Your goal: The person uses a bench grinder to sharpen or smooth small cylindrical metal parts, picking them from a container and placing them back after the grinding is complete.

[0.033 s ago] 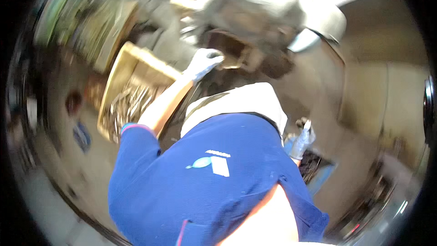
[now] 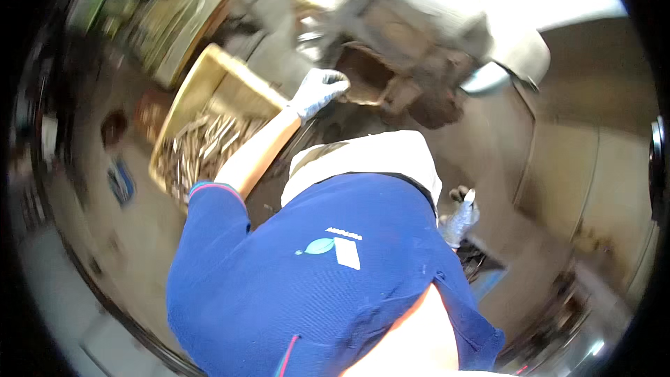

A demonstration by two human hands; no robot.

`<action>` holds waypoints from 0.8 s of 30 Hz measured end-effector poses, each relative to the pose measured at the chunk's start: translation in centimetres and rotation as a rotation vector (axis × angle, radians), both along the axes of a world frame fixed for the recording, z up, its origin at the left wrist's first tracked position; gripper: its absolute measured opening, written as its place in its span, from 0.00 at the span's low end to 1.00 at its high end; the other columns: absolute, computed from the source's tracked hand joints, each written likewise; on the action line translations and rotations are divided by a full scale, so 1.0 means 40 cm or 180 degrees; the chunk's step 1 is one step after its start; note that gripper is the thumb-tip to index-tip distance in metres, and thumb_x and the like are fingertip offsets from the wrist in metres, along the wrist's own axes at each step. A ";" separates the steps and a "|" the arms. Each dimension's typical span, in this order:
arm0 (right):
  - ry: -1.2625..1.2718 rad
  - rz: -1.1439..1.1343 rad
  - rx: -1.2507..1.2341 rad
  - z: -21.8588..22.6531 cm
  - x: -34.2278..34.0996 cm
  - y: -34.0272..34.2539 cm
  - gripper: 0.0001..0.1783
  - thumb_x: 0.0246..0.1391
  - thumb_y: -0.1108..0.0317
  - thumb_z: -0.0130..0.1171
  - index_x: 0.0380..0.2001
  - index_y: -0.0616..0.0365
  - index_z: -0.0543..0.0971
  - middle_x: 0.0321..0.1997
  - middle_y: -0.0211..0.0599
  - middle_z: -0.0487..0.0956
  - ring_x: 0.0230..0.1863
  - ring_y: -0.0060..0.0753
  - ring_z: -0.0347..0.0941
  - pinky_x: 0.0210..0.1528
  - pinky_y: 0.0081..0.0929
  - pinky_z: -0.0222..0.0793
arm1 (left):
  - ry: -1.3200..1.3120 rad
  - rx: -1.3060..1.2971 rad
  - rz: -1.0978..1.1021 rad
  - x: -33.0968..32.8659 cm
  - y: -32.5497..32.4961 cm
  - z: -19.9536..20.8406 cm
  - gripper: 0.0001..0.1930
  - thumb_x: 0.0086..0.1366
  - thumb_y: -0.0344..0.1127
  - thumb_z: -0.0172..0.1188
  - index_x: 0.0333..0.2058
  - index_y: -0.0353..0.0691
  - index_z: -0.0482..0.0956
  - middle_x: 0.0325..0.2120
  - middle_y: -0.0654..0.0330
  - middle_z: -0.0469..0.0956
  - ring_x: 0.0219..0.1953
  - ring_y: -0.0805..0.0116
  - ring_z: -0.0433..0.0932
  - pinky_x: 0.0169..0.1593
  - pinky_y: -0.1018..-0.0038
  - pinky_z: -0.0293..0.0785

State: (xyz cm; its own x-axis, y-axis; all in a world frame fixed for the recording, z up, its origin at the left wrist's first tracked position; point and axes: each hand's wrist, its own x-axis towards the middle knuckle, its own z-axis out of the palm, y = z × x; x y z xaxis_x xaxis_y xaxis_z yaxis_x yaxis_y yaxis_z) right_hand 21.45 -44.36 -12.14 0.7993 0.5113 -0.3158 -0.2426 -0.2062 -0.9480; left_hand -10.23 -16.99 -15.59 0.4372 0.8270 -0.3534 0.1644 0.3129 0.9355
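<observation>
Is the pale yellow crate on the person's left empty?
No, the pale yellow crate holds a heap of thin, elongated pieces.

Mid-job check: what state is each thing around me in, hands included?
Left hand: gloved, curled; grip unclear.
Right hand: gloved, lowered; grip unclear.
Yellow crate: open, partly filled.
Strips: loose, jumbled in the crate.
Brown box: open; contents unclear.
Blue bin: partly hidden; contents dark, blurred.

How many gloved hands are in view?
2: the left hand, just right of the yellowish crate as pictured, and the right hand, beside the blue shirt at its right. Blurred, dark edges could hide others.
</observation>
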 end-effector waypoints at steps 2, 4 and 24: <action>0.0146 0.0182 -0.0054 -0.098 0.016 0.032 0.25 0.55 0.50 0.56 0.32 0.68 0.76 0.26 0.41 0.75 0.28 0.32 0.71 0.37 0.26 0.69 | -0.0202 -0.0148 0.0880 -0.114 -0.031 -0.025 0.10 0.59 0.30 0.57 0.37 0.29 0.78 0.26 0.57 0.80 0.27 0.71 0.79 0.34 0.77 0.76; 0.0426 0.0381 -0.0381 -0.138 0.025 0.077 0.27 0.55 0.49 0.55 0.33 0.69 0.75 0.30 0.42 0.76 0.29 0.32 0.72 0.39 0.28 0.70 | -0.0031 0.0095 0.1546 -0.272 -0.053 -0.052 0.09 0.59 0.28 0.58 0.36 0.28 0.78 0.26 0.56 0.80 0.26 0.71 0.79 0.33 0.78 0.77; -0.0321 0.1440 -0.0850 -0.145 0.030 0.157 0.19 0.53 0.58 0.60 0.29 0.69 0.78 0.24 0.35 0.76 0.23 0.23 0.71 0.29 0.18 0.69 | 0.3861 -0.0689 0.0787 -0.559 -0.058 -0.387 0.18 0.49 0.36 0.57 0.40 0.35 0.79 0.43 0.43 0.75 0.47 0.49 0.75 0.49 0.63 0.72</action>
State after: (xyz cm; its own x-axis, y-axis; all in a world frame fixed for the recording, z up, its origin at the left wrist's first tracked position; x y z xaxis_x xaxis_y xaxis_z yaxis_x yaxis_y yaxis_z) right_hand 22.67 -38.07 -17.94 0.5507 0.7242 -0.4150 0.0162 -0.5064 -0.8622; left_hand -32.59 -19.31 -31.07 -0.4219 0.7153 -0.5571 0.7965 0.5859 0.1491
